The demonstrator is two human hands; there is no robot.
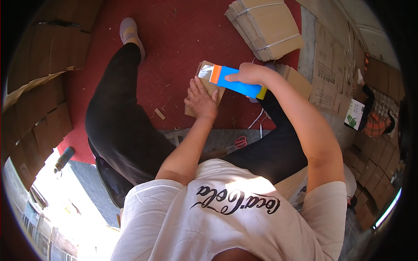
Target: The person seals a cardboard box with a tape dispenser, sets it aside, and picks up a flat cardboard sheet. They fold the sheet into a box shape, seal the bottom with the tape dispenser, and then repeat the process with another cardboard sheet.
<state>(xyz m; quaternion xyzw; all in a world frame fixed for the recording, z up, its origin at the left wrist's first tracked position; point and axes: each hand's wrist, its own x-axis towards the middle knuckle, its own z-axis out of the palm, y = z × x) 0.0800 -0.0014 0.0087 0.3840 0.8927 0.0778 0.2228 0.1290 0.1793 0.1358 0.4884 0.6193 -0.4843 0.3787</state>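
Observation:
A small brown cardboard box [221, 93] lies in front of me, between my legs. My left hand [202, 101] rests on it, palm down, fingers spread along its top. My right hand [244, 74] is closed round a flat blue tool [238, 82] with an orange front band and a yellow rear end. A shiny, clear or silvery patch [206, 71] shows at the box's far end, against the orange band. I cannot tell whether this patch is tape or part of the tool.
A strapped bundle of flat cardboard [270, 26] lies beyond my right foot. Red-handled scissors [237, 143] are near my lap. Stacked cartons [32, 130] line the left, near a dark bottle [65, 157]. Another person [375, 126] sits at far right with a white-and-green carton [355, 114].

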